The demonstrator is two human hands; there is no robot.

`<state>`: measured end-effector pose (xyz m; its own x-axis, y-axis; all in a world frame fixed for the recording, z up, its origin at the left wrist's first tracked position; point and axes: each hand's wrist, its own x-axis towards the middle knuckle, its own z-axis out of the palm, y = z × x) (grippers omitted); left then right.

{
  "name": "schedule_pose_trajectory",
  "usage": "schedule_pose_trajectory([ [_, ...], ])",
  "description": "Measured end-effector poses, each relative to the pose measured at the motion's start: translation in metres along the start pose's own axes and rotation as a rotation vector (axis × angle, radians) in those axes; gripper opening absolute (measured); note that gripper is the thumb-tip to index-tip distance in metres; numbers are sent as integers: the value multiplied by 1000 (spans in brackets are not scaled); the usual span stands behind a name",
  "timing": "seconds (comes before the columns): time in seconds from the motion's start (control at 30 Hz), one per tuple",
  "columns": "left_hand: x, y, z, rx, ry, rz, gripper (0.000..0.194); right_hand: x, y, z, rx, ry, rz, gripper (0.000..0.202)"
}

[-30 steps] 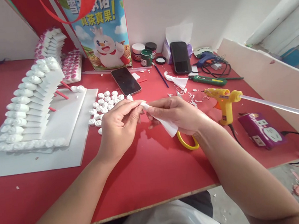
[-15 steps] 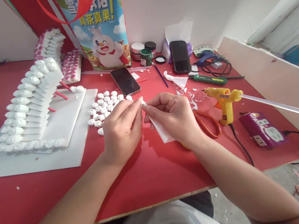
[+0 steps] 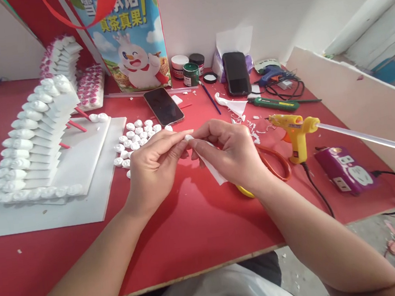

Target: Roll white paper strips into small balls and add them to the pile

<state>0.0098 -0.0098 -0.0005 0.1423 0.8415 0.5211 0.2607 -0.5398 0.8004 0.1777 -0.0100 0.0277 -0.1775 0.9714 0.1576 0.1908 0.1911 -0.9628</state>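
Observation:
A white paper strip hangs below the fingers of my right hand, its upper end rolled into a small white bud. My left hand pinches that bud from the other side, so both sets of fingertips meet on it. Several finished white paper rosettes lie loose just beyond my left hand. Farther left stands a curved, stepped white model edged with the same rosettes, on a white board. Most of the rolled part is hidden by my fingers.
A yellow glue gun with a long clear stick stands at the right, beside a purple power socket. Orange-handled scissors lie partly under my right wrist. Behind are a phone, paint jars, a green cutter and a printed bag.
The strip's free tail looks shorter, and the rolled end shows more between my fingertips. My left hand has shifted slightly left. The view has moved a little.

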Motion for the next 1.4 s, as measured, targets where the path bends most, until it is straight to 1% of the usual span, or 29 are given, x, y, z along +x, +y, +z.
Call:
schedule_pose_trajectory([
  [0.03, 0, 1, 0, 39, 16, 22, 21, 1, -1, -2, 38, -15, 31, 19],
  [0.1, 0, 2, -1, 108, 54, 43, 19, 5, -3, -6, 169, -82, 149, 28],
  [0.17, 0, 2, -1, 130, 76, 28, 17, 9, -3, -12, 328, -164, 302, 41],
  [0.23, 0, 2, -1, 118, 78, -2, 16, 14, -1, -18, 467, -232, 432, 48],
  [0.3, 0, 1, -2, 108, 74, -18, 15, 17, 1, -20, 578, -297, 517, 45],
  [0.37, 0, 0, -2, 114, 72, -21, 15, 17, 3, -21, 628, -354, 536, 36],
  [0.43, 0, 1, -2, 120, 61, -21, 16, 16, 3, -20, 616, -362, 508, 31],
  [0.53, 1, 3, -3, 115, 44, -18, 18, 15, 2, -19, 583, -346, 459, 32],
  [0.6, 1, 4, -3, 105, 40, -21, 17, 16, 3, -20, 565, -361, 436, 31],
  [0.67, 2, 4, -2, 84, 42, -30, 17, 16, 5, -20, 524, -373, 402, 28],
  [0.73, 1, 3, -2, 53, 48, -52, 16, 17, 6, -20, 454, -349, 353, 27],
  [0.83, -1, 3, 0, 20, 76, -112, 14, 15, 6, -17, 304, -224, 280, 35],
  [0.93, -3, 4, 4, 4, 100, -176, 15, 11, 3, -11, 124, -79, 212, 35],
  [1.0, -3, 6, 6, 8, 108, -179, 15, 7, 0, -5, 4, 7, 165, 35],
  [1.1, -3, 6, 9, 90, 127, -106, 16, 1, -2, 3, -88, 95, 123, 34],
  [1.2, -4, 5, 10, 225, 168, 6, 18, -3, -4, 7, -40, 74, 112, 32],
  [1.3, -7, 4, 13, 314, 210, 108, 21, -4, -5, 7, 15, 55, 95, 32],
  [1.4, -8, 5, 14, 320, 185, 166, 25, -3, -4, 5, 53, 73, 82, 27],
])
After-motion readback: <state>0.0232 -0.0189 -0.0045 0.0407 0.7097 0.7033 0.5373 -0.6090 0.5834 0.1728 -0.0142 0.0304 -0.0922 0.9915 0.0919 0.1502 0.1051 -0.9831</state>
